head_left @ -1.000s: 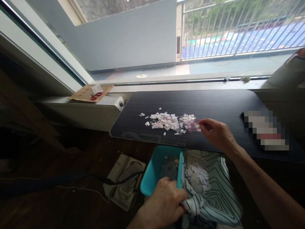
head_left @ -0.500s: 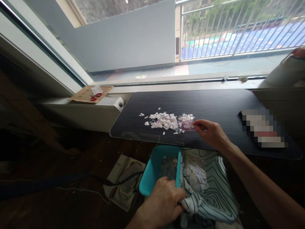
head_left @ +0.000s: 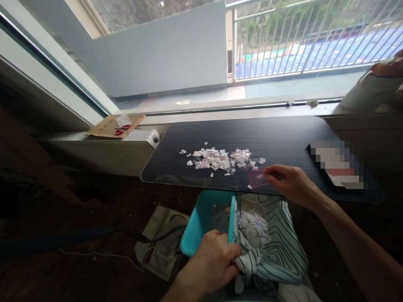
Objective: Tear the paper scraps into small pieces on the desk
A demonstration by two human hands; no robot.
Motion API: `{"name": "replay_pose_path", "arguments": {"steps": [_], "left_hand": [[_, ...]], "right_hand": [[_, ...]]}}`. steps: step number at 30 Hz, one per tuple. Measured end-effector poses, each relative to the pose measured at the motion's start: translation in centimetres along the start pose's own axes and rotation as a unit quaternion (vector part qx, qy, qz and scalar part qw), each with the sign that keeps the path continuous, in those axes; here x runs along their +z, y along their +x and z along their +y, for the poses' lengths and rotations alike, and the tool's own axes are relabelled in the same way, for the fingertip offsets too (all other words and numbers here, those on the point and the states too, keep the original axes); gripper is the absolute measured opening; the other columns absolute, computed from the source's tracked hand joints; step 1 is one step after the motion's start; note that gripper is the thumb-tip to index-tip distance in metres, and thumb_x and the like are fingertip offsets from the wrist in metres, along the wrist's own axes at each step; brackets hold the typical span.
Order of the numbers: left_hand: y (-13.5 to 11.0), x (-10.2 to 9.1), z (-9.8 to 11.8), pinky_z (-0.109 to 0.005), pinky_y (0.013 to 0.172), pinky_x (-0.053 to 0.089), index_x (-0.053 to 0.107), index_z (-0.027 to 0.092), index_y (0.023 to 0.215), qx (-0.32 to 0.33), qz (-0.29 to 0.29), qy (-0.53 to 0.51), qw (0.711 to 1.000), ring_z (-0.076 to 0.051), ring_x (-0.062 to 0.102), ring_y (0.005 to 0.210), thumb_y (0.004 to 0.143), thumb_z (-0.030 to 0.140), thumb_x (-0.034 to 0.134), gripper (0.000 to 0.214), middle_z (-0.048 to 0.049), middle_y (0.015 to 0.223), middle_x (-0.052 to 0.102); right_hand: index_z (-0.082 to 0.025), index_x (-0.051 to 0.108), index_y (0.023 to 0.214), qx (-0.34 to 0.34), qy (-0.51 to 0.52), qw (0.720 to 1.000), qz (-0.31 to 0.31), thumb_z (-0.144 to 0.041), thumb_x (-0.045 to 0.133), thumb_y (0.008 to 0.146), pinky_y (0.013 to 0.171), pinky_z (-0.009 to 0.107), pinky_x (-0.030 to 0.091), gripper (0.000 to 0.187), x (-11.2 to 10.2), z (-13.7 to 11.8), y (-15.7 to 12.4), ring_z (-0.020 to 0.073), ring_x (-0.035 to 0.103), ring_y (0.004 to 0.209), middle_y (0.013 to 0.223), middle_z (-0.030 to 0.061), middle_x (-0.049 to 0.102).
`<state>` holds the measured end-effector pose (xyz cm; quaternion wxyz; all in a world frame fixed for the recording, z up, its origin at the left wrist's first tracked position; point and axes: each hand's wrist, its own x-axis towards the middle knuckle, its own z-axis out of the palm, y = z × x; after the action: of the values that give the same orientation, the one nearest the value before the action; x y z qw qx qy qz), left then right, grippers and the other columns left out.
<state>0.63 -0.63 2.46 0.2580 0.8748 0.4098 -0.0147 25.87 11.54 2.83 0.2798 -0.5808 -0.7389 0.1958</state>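
Note:
A heap of small white paper scraps (head_left: 220,158) lies on the black table (head_left: 277,134). My right hand (head_left: 291,182) pinches a clear pink-printed plastic piece (head_left: 257,178) near the table's front edge, just right of the heap. Below the edge, my left hand (head_left: 210,262) grips the rim of a teal plastic bin (head_left: 201,218) together with the striped cloth (head_left: 280,251). More paper scraps (head_left: 252,224) rest on the cloth beside the bin.
A blurred-out flat object (head_left: 336,164) lies at the table's right. A brown envelope with red scissors (head_left: 113,126) sits on the sill at the left, by a white heater (head_left: 138,136). Another person's sleeve (head_left: 368,90) rests at the window's right. Cables and a bag (head_left: 160,243) lie on the floor.
My right hand pushed the plastic piece left into the heap, then drew it back toward the table's front edge, with a few scraps dragged along. The left hand kept its grip.

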Motion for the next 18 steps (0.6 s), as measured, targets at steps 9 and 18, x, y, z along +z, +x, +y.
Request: {"name": "replay_pose_path", "arguments": {"steps": [9, 18], "left_hand": [[0.52, 0.08, 0.55, -0.028, 0.069, 0.034, 0.053, 0.019, 0.071, 0.007, -0.006, 0.0, 1.0, -0.016, 0.051, 0.069, 0.077, 0.027, 0.061, 0.012, 0.0023, 0.067, 0.055], [0.48, 0.12, 0.58, -0.029, 0.071, 0.034, 0.057, 0.021, 0.076, -0.006, -0.015, -0.001, 1.0, -0.017, 0.052, 0.072, 0.078, 0.027, 0.06, 0.007, 0.0021, 0.07, 0.057]], "right_hand": [[-0.022, 0.068, 0.086, 0.029, 0.09, 0.996, 0.007, -0.034, 0.055, 0.077, 0.067, 0.025, 0.049, 0.02, 0.53, 0.8, -0.67, 0.0155, 0.065, 0.071, 0.08, 0.0003, 0.071], [-0.021, 0.068, 0.084, 0.034, 0.081, 0.996, -0.02, -0.033, 0.054, 0.077, 0.066, 0.024, 0.048, 0.019, -0.26, 0.52, -1.31, 0.0151, 0.064, 0.069, 0.078, 0.0, 0.071]]}}
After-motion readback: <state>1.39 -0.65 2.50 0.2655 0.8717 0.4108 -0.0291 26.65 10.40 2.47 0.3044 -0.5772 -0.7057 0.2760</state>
